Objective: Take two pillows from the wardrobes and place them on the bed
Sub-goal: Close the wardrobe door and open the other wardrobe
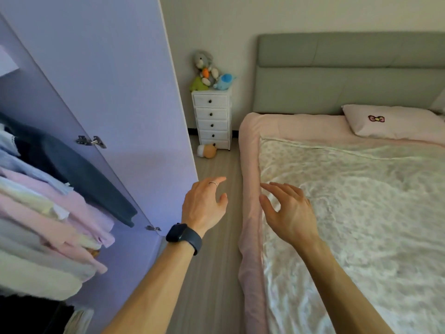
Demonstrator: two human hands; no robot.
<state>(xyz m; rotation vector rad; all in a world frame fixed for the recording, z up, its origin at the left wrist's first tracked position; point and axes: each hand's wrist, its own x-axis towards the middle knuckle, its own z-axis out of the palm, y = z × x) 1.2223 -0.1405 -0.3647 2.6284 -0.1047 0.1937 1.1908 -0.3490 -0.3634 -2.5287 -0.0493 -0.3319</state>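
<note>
At far left we note the wardrobe (31, 97) standing open, hanging clothes (48, 213) crowding its front edge. Its lavender door (120, 80) swings out toward the bed. The left hand (204, 206), a black watch (184, 237) on its wrist, hovers with fingers loosely extended and grips nothing. Below it a narrow strip of wood floor (216, 273) runs between the door's edge and the bed. At the strip's far end stands a white drawer chest (212, 116) topped with plush toys (209, 71), another plush toy (207, 150) lying at its foot. The right hand (289, 213), fingers spread and empty, is over the bed (250, 189) at its near edge; contact cannot be confirmed. One pink pillow (395, 121) lies at the head, just below the green headboard (349, 75).
</note>
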